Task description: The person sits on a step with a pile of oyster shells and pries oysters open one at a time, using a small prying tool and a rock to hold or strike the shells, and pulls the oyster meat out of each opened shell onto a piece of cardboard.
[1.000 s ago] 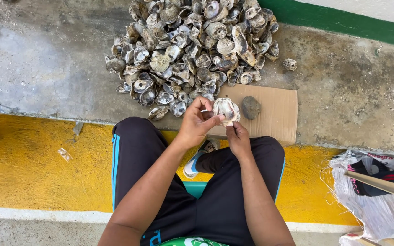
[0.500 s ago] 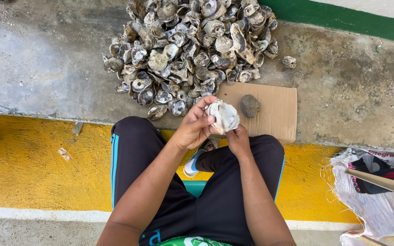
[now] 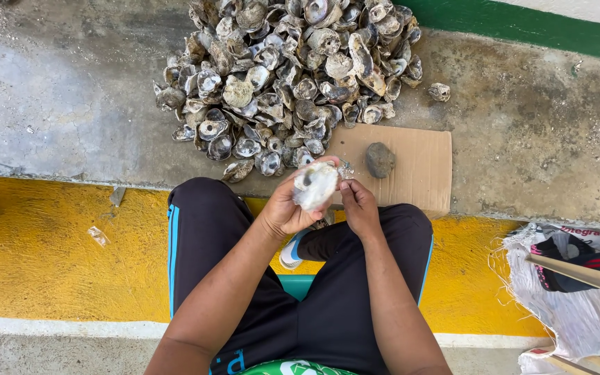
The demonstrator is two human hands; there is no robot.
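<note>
So the pale whitish oyster shell is up in the air over the person's knees, right at the near edge of the flat brown cardboard sheet, pearly inner face turned up toward the camera. Its long axis runs on a slant, narrow darker end pointing up and a bit left toward the big heap, wider end angling down toward the lap. The left hand has it cupped from below and the left side, fingers curled snug around the shell's edge. The right hand sits just beside the shell on its right, fingers pinched tight on a tiny silvery-grey bit at the shell's upper right rim; can't tell what that bit actually is, too small. Past the hands, a rounded grey stone lies on the cardboard, well apart from the shell. Beyond that is the large pile of grey and white empty oyster shells spread on the rough concrete floor, with one stray shell off to its right. The person sits in black trousers with blue side stripes over a yellow painted strip. A white woven sack slumps at the far right.
</note>
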